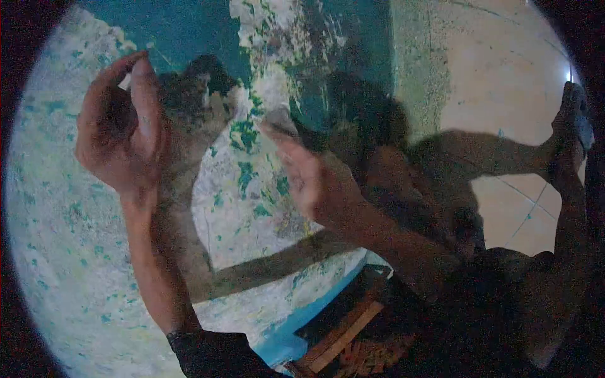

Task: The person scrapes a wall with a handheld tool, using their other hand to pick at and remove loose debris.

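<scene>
My left hand (123, 126) is raised over the paint-mottled surface (57, 208) at the left, its thumb and fingertip brought together in a pinch. Whatever may be between those tips is too small to make out. Near the middle, my right hand (312, 179) has its fingers closed and pointing up and left. It is blurred, and a greyish shape at its fingertips is too unclear to name. Beneath it lies a pale area with green flecks, beside a dark teal painted area (183, 31). Shadows of both arms fall across the surface.
A light tiled floor (491, 63) with dark lines is at the right. A foot (570, 120) shows at the far right edge. At the bottom, a blue edge (299, 321) borders a dark thing with a brown wooden strip (346, 337). My legs fill the lower right.
</scene>
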`<state>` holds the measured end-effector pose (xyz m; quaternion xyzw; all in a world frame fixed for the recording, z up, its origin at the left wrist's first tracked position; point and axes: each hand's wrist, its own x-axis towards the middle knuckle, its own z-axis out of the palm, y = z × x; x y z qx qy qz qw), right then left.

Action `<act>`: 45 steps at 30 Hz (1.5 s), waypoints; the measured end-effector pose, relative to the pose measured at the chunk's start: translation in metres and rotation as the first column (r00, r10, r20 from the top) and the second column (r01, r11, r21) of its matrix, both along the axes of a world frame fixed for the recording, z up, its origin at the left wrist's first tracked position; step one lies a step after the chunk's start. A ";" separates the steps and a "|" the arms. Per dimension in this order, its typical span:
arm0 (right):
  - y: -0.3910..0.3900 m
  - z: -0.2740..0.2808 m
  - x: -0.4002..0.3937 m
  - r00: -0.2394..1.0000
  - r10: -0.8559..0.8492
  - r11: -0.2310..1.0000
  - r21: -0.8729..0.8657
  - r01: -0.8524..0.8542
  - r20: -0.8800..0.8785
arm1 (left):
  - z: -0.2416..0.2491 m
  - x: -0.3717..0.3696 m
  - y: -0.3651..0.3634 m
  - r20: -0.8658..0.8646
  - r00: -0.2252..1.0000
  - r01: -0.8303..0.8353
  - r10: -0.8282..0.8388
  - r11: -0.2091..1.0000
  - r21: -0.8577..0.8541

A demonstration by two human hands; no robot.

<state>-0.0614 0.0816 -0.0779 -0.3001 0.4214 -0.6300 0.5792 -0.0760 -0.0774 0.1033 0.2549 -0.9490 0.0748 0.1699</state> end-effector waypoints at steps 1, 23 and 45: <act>-0.004 -0.003 -0.001 1.000 -0.011 1.000 -0.003 0.011 -0.026 | 0.000 -0.001 -0.001 0.001 1.000 0.003 -0.003 1.000 -0.018; 0.011 0.008 0.031 0.986 -0.126 0.989 -0.064 0.134 0.113 | 0.003 0.006 0.006 0.115 0.993 0.004 0.002 0.999 -0.049; 0.009 0.016 -0.007 0.999 -0.022 0.999 0.027 0.021 0.030 | -0.001 0.004 0.005 0.097 0.994 0.050 -0.048 0.999 -0.013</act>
